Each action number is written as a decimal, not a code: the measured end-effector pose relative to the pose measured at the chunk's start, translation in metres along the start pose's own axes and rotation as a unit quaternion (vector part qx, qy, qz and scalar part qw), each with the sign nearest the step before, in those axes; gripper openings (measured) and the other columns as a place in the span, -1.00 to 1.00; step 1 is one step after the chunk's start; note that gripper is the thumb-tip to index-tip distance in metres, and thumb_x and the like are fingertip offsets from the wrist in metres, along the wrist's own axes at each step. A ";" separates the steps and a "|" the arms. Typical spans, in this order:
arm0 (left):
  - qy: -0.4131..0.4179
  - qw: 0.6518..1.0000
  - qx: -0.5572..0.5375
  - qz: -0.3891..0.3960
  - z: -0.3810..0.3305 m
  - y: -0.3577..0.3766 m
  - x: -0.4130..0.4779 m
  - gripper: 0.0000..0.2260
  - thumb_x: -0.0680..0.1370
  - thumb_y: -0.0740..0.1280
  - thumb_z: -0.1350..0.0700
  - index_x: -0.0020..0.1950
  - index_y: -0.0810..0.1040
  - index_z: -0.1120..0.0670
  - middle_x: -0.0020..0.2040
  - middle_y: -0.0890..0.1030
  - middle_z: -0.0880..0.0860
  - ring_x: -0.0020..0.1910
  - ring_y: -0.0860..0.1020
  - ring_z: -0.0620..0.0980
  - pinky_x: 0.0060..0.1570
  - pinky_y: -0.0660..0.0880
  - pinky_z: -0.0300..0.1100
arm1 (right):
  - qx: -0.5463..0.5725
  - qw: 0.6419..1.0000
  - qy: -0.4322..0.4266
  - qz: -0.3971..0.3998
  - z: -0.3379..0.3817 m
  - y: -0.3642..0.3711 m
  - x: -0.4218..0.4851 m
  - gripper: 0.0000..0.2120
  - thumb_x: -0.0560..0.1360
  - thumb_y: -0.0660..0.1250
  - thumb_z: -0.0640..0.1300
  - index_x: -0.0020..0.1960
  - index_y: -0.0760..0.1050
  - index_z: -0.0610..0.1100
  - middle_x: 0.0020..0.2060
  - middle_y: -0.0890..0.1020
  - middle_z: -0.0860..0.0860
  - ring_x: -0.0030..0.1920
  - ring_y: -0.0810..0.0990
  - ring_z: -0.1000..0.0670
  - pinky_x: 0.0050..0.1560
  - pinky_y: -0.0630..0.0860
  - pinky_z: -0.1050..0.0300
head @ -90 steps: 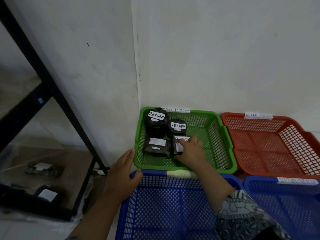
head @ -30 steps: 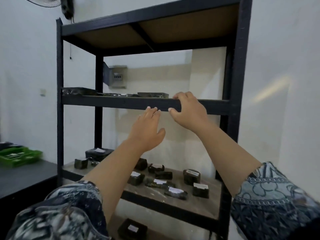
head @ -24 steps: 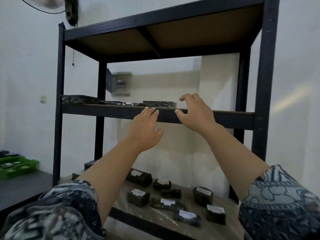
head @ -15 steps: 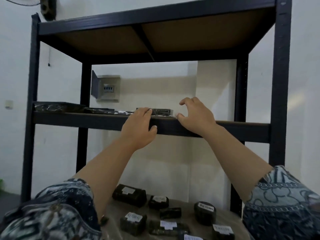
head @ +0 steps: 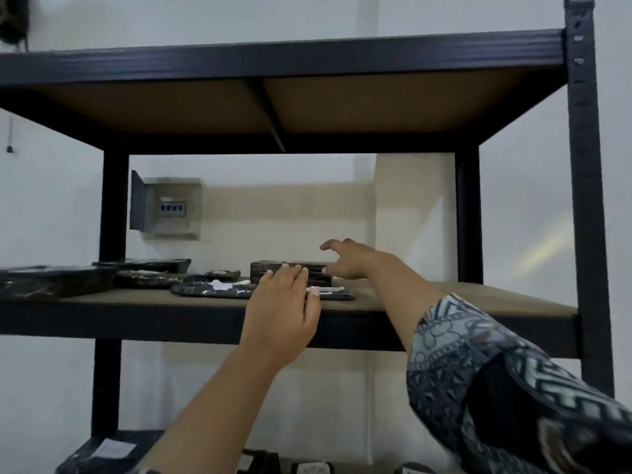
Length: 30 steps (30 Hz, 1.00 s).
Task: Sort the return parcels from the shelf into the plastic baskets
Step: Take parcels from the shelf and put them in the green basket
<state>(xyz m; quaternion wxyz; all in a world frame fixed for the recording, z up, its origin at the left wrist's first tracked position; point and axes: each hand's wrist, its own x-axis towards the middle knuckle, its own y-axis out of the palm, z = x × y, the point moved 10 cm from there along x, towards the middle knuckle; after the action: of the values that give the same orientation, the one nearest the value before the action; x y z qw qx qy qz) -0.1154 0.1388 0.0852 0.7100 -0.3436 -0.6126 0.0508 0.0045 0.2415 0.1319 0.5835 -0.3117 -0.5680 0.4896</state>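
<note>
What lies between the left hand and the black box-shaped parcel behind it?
In the head view, a flat black wrapped parcel with a white label lies there, partly hidden by the left hand.

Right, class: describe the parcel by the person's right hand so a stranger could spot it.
Find the black metal rack and its middle shelf. Near the centre, beside the right hand, sits a black parcel: the only tall, boxy one among flat packets.
</note>
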 end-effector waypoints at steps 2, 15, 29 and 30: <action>-0.006 1.000 0.006 0.000 0.001 0.003 -0.003 -0.30 0.48 -0.30 -0.14 0.45 0.30 0.12 0.42 0.37 0.03 0.43 0.25 -0.03 0.45 0.03 -0.13 | -0.025 0.998 0.011 0.050 -0.001 0.017 0.014 -0.41 0.54 0.25 0.12 0.50 0.13 0.12 0.46 0.21 -0.08 0.41 0.30 -0.16 0.37 0.30 -0.09; -0.001 1.000 -0.006 -0.015 -0.001 0.000 -0.006 -0.36 0.53 -0.22 -0.11 0.37 0.41 0.15 0.32 0.50 0.06 0.37 0.36 0.02 0.41 0.19 -0.05 | 0.065 0.995 0.066 0.042 -0.038 0.012 0.007 -0.42 0.41 0.41 0.19 0.19 0.40 -0.22 0.07 0.45 -0.09 0.02 0.47 -0.07 0.09 0.44 0.00; -0.013 1.000 -0.020 0.013 -0.001 0.000 -0.006 -0.24 0.44 -0.37 -0.16 0.45 0.30 0.10 0.43 0.37 0.02 0.45 0.24 -0.04 0.43 0.10 -0.13 | 0.147 0.981 0.109 0.071 -0.043 0.018 0.004 -0.24 0.28 0.53 0.10 0.34 0.28 -0.12 0.22 0.41 -0.08 0.20 0.44 -0.09 0.25 0.46 -0.12; -0.013 1.000 -0.024 0.015 -0.001 0.000 -0.006 -0.23 0.43 -0.38 -0.17 0.46 0.27 0.09 0.44 0.34 0.01 0.46 0.22 -0.04 0.43 0.09 -0.14 | 0.156 0.980 0.107 0.064 -0.043 0.016 0.002 -0.30 0.30 0.54 0.05 0.30 0.32 -0.16 0.16 0.44 -0.08 0.14 0.47 -0.08 0.22 0.49 -0.11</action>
<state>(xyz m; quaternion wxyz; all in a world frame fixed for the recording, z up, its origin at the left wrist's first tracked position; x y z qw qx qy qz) -0.1160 0.1353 0.0800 0.6927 -0.3686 -0.6178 0.0511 0.0427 0.2566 0.1105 0.6501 -0.3035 -0.3976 0.5721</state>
